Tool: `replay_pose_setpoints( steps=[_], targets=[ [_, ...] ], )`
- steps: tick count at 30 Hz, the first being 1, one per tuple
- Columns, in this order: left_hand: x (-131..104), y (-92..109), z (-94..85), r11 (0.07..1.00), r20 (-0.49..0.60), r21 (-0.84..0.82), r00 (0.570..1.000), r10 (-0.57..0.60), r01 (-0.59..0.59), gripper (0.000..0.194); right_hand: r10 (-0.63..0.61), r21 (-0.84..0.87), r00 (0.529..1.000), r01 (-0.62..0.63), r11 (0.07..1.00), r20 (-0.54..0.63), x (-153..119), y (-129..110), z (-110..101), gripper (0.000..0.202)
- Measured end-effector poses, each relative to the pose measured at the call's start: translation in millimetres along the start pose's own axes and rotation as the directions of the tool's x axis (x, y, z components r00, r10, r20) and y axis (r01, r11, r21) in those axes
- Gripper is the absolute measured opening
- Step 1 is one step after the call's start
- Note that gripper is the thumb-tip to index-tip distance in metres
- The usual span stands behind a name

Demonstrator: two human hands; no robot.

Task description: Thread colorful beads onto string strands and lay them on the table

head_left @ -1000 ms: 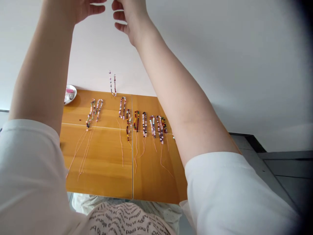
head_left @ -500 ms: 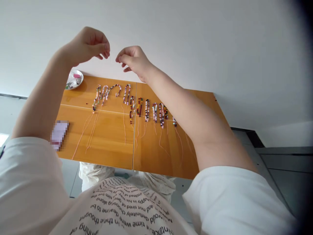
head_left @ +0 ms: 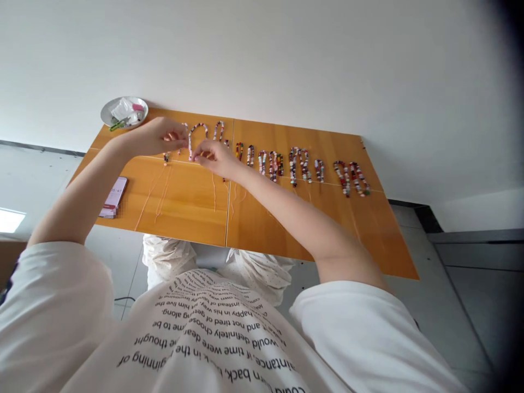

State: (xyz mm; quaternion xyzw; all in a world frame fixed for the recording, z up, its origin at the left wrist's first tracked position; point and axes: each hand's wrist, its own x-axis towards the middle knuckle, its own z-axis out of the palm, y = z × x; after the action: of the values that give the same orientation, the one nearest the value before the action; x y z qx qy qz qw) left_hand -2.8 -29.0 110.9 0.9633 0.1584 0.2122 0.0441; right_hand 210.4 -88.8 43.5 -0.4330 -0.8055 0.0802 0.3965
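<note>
A curved beaded strand point(head_left: 199, 126) lies on the wooden table point(head_left: 192, 207), its near end between my two hands. My right hand point(head_left: 216, 158) has thumb and forefinger pinched together at the strand's lower beads. To its left, my left hand point(head_left: 164, 135) is closed in a pinch close beside the same beads; whatever its fingertips hold is too small to make out. Behind my left hand, other beaded strands are partly covered. Another looped strand point(head_left: 219, 130) lies just right of the curved one.
More beaded strands point(head_left: 301, 164) form a row to the right, some trailing pink thread. A white plate point(head_left: 107, 113) with a plastic bag and small tools stands at the back left. A phone point(head_left: 117, 194) lies near the left edge. The wall borders the table's far side.
Both hands have come down from in front of the wall to the curved strand on the table. The view has shifted, showing more of the table's right side and the whole plate.
</note>
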Motion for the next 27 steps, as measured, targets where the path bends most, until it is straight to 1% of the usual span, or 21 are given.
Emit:
replay_pose_setpoints(
  steps=[1, 3, 8, 11, 13, 16, 21, 24, 27],
  targets=[
    [-7, 0, 7.8, 1.0, 0.025, 0.009, 1.0, 0.019, -0.019, 0.026, -0.013, -0.001, 1.0, 0.013, 1.0, 0.007, -8, 2, 9, 0.011],
    [-21, -1, 23.6, 1.0, 0.067, -0.013, 0.998, 0.015, -0.015, 0.023, -0.032, 0.003, 0.999, 0.031, 0.999, 0.016, -23, 7, 26, 0.011],
    [-61, -5, 56.5, 0.997, 0.107, 0.025, 0.992, 0.069, -0.072, 0.022, -0.084, -0.026, 0.995, 0.085, 0.996, 0.045, -51, 16, 62, 0.014],
    [-87, -6, 72.8, 0.994, 0.112, 0.102, 0.993, 0.028, -0.039, 0.024, -0.107, -0.07, 0.991, 0.113, 0.991, 0.077, -63, 19, 79, 0.017],
    [-103, -7, 85.0, 0.989, 0.089, 0.148, 0.996, -0.005, -0.009, 0.026, -0.117, -0.102, 0.989, 0.127, 0.987, 0.094, -71, 20, 88, 0.02],
    [-124, -10, 106.4, 0.983, 0.063, 0.184, 0.998, -0.023, 0.011, 0.029, -0.123, -0.145, 0.985, 0.14, 0.979, 0.117, -83, 22, 100, 0.024],
    [-150, -17, 141.0, 0.973, 0.032, 0.224, 0.997, -0.066, 0.057, 0.032, -0.1, -0.201, 0.987, 0.124, 0.972, 0.127, -108, 31, 122, 0.029],
    [-159, -20, 154.5, 0.967, 0.014, 0.242, 0.996, -0.089, 0.083, 0.034, -0.079, -0.227, 0.991, 0.102, 0.969, 0.108, -126, 36, 131, 0.033],
    [-165, -23, 160.5, 0.963, 0.008, 0.251, 0.994, -0.108, 0.102, 0.032, -0.065, -0.24, 0.995, 0.082, 0.967, 0.076, -144, 37, 126, 0.033]
  ],
)
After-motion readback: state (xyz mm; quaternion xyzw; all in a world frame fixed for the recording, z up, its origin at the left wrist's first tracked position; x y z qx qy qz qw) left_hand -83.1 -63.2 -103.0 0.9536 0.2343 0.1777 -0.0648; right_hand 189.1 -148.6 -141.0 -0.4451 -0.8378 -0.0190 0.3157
